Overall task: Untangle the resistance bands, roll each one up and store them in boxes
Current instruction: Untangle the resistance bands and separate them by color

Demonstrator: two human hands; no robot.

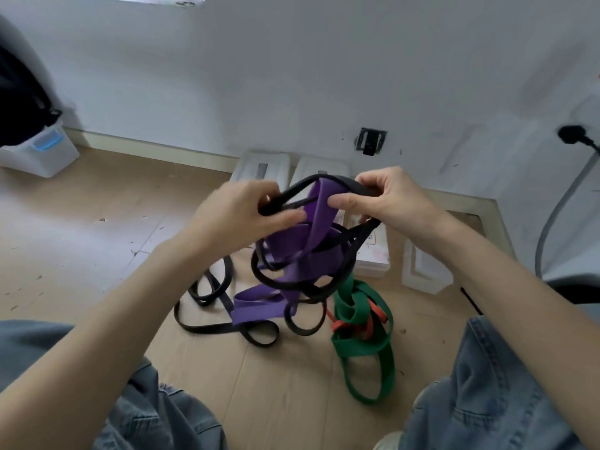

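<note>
You are early in the task: your left hand (246,209) and right hand (386,203) both pinch black band (341,185) loops knotted with the purple band (311,235). At five o'clock the green band (360,345) and orange band (342,326) lie tangled; nothing is rolled, and the white boxes (263,168) at twelve o'clock wait.

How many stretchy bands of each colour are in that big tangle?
Purple band: 1
Green band: 1
Orange-red band: 1
Black bands: too knotted to count, at least 1
Total: 4 colours, so at least 4 bands
</note>
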